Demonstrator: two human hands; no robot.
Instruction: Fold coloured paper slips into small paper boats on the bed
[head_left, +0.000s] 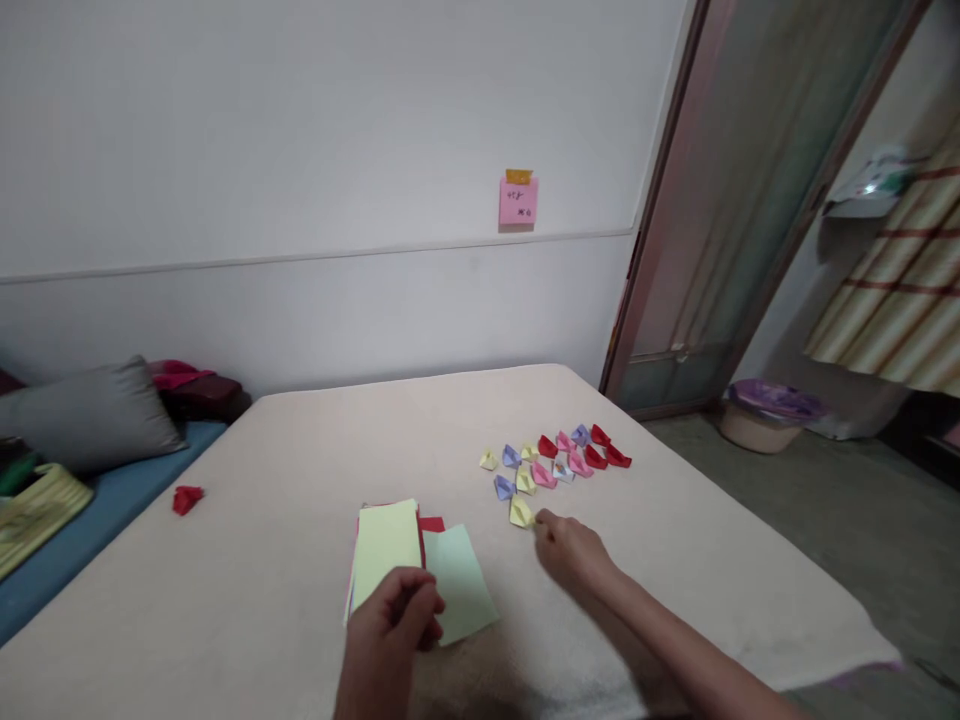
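My left hand (394, 625) rests curled on a stack of coloured paper sheets (386, 545), its fingers touching a loose pale green sheet (461, 585) beside the stack. My right hand (570, 550) reaches forward, its fingertips pinched at a small yellow folded paper piece (520, 513). Beyond it lies a cluster of several small folded paper pieces (559, 458) in yellow, lilac, pink and red. All of this lies on a cream-covered table (315, 470).
A single red folded piece (187, 498) lies at the table's left edge. A grey cushion (94, 415) and a yellow bag (34, 510) sit on a blue mat at left. A pink note (518, 200) hangs on the wall. A basin (769, 412) stands by the door.
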